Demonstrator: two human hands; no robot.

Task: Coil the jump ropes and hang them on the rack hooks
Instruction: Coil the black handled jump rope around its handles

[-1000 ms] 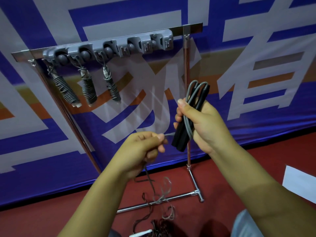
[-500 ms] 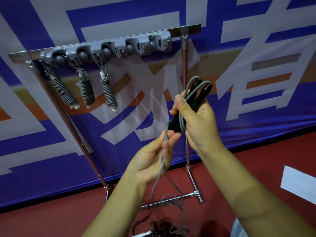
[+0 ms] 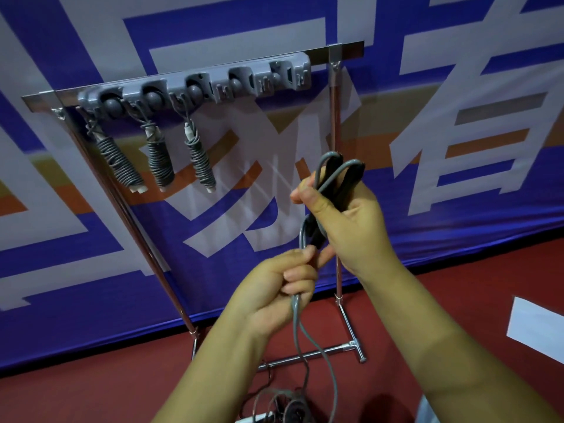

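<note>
Up in front of the rack, the right hand grips two black handles together, with its thumb pressed across them. Grey rope loops over the tops of the handles. Just below, the left hand has its fingers curled tight around the same grey rope, close under the right hand. From the left hand the rope hangs down in two strands to the red floor, where more loose rope lies in a messy pile.

On the rack sits a grey hook bar. Three coiled jump ropes hang from hooks on its left part, side by side. A blue and white banner hangs behind the rack. A white sheet lies on the floor at the right.
</note>
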